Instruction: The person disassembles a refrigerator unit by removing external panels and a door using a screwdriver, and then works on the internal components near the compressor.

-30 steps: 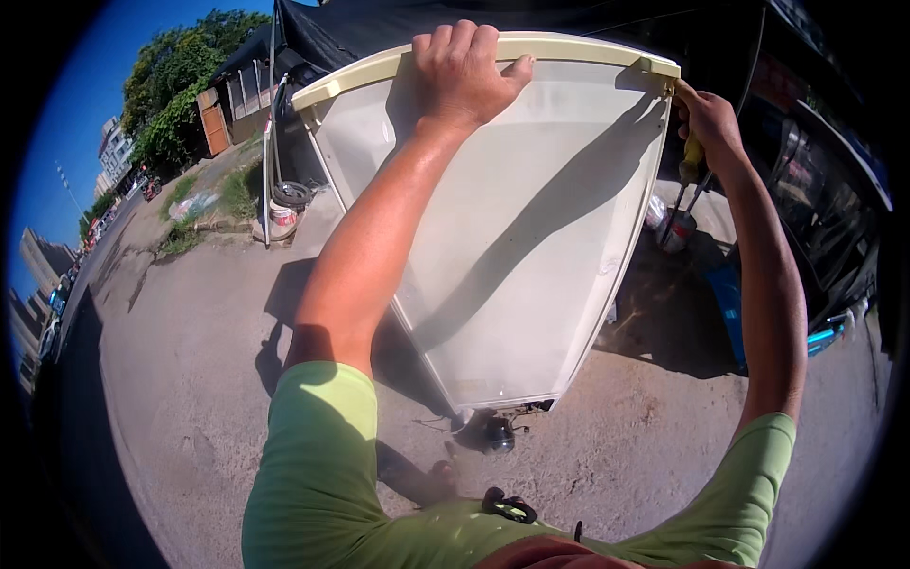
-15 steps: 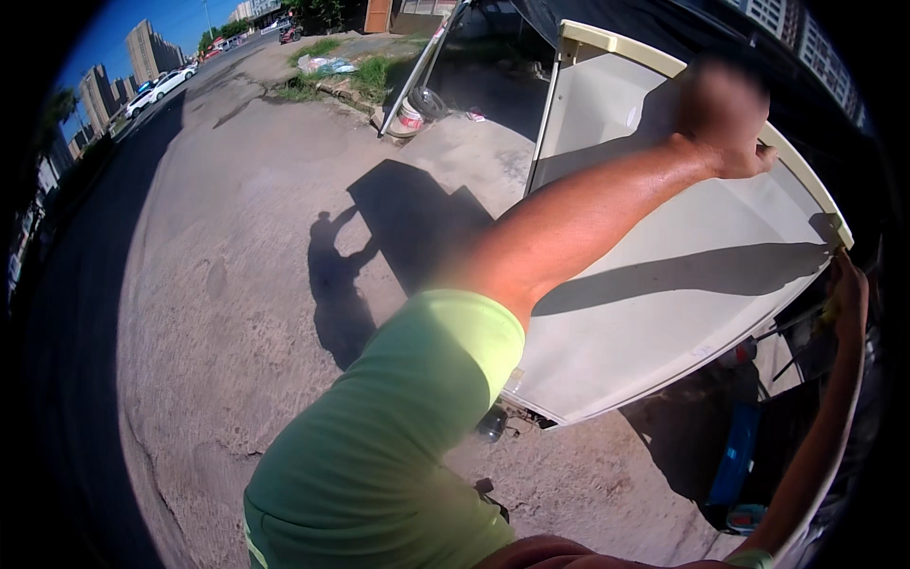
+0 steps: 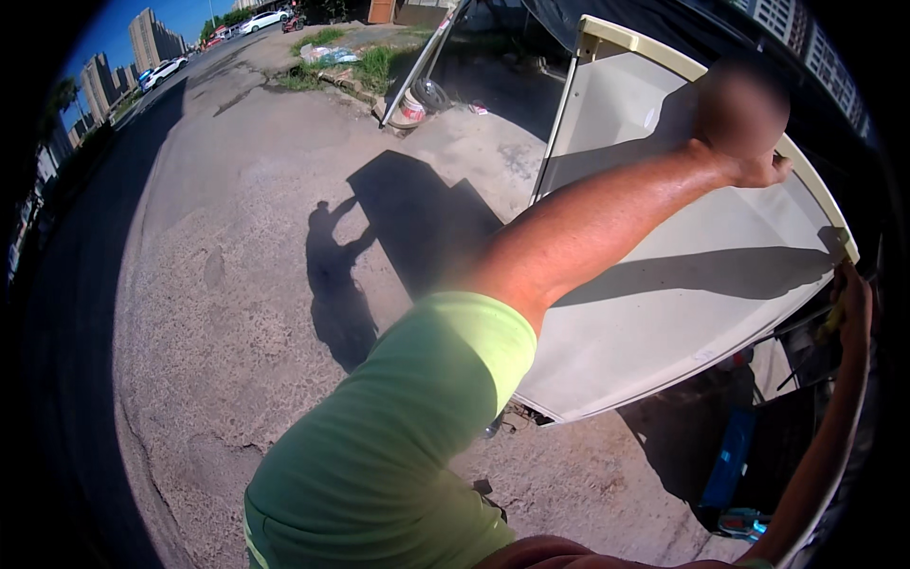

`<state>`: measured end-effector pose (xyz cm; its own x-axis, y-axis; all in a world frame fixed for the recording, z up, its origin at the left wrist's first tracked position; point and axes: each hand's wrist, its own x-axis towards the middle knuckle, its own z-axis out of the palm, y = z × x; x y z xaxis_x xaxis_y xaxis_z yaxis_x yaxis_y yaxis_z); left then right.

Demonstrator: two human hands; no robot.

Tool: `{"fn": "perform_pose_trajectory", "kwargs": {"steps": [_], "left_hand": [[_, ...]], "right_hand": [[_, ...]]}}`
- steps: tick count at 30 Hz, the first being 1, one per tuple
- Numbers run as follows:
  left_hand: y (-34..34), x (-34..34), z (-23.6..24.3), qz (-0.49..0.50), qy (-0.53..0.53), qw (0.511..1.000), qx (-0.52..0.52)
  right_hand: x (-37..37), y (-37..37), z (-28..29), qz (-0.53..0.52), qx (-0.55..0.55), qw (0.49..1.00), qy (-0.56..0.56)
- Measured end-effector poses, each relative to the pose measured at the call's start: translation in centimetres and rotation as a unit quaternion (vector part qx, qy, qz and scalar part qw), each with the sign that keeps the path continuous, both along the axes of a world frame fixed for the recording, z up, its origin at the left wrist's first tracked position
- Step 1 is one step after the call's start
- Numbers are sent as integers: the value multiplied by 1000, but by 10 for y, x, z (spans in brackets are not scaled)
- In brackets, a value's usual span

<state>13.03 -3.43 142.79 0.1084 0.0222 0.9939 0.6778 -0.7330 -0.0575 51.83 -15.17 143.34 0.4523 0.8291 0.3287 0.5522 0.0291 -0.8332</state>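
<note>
A large cream-coloured cabinet shell (image 3: 654, 294) with a raised rim stands tilted before me on the right, its pale inside partly shaded. Across it reaches my left arm, in a light green sleeve. My left hand (image 3: 744, 119) is closed at the shell's upper rim; its fingers are mostly blurred, but the thumb shows. Lower at the far right, beside the shell's corner, my right hand (image 3: 855, 299) is closed, with a small yellow thing (image 3: 835, 318) showing by its fingers. What that thing is, I cannot make out.
A blue case (image 3: 730, 460) and a teal tool (image 3: 744, 523) lie in shade below the shell. Slanted poles (image 3: 417, 71), a bucket (image 3: 410, 109) and a tyre (image 3: 431, 95) stand behind. Sunlit concrete (image 3: 218, 313) spreads left; a road with cars runs beyond.
The shell and both hands sit slightly farther right in the picture. My hands keep about the same places on the shell. White cars on the road appear in different places.
</note>
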Motion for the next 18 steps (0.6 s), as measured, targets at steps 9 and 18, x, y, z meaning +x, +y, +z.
{"fn": "perform_pose_trajectory", "kwargs": {"steps": [9,18], "left_hand": [[-3,-7,5,-21,10,999,-31],[0,-1,3,-47,5,998,-34]], "right_hand": [[17,7,2,12,18,999,46],[63,12,3,-17,20,999,-26]]}}
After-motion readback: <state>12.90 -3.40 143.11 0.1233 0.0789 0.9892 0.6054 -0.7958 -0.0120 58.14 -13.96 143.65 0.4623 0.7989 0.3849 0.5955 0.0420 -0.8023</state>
